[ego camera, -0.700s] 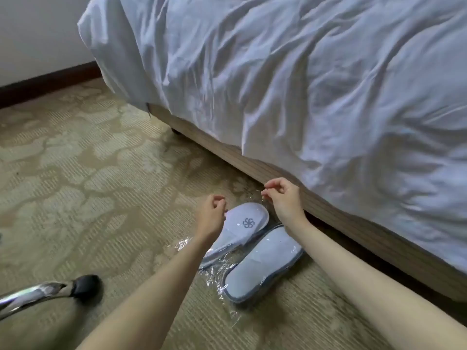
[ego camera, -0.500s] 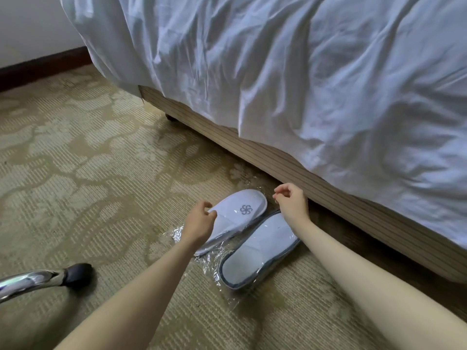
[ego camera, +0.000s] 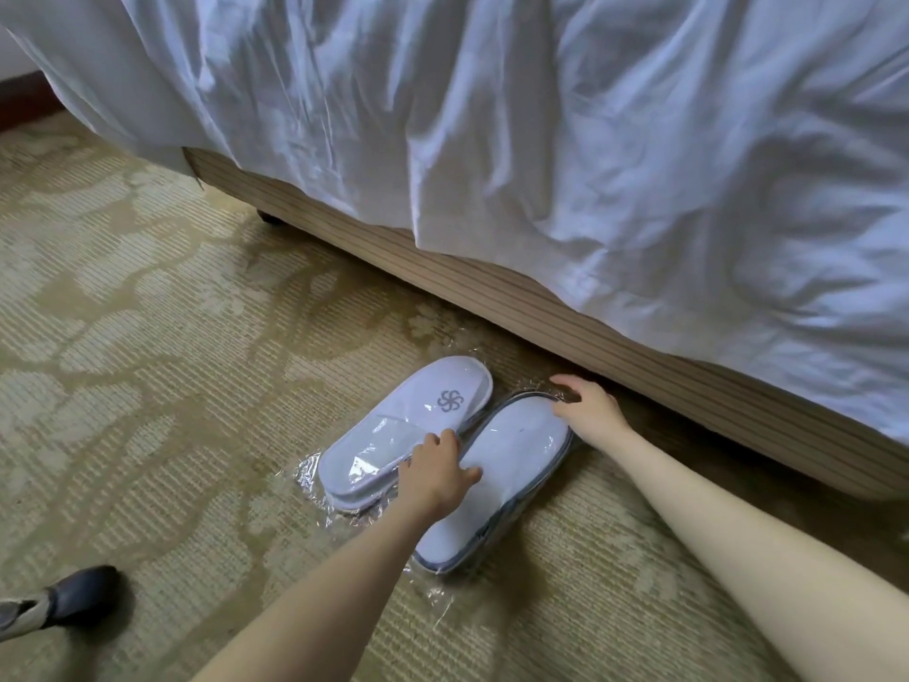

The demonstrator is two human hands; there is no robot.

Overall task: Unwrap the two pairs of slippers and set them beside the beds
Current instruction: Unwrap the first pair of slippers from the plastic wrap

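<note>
**Slippers on the carpet beside the bed, both hands on them**

The floor is a patterned beige-and-tan carpet (ego camera: pixel 147 337) that fills the left and lower parts of the view. At the far lower left a dark rubber-tipped leg (ego camera: pixel 74 595) of some furniture stands on it, well apart from everything else. The carpet between that leg and the slippers lies bare.

Near the middle, the left slipper (ego camera: pixel 418 415) lies sole down, toe toward the bed, with a grey pinwheel logo on its upper. Crinkled clear plastic wrap (ego camera: pixel 344 514) lies under and around both slippers, partly over them. The left hand (ego camera: pixel 435 477) rests with fingers spread across the gap between the two, touching both and gripping nothing. Just beside it, the right slipper (ego camera: pixel 506 479) lies with its grey-edged sole up.

The right hand (ego camera: pixel 588 411) is open, fingers curved over the toe end of that slipper, on the wrap; whether it pinches the plastic I cannot tell.

Behind runs the striped bed base (ego camera: pixel 541 307), near the slippers' toes, a castor at its left corner. A rumpled white duvet (ego camera: pixel 541 140) overhangs it.
</note>
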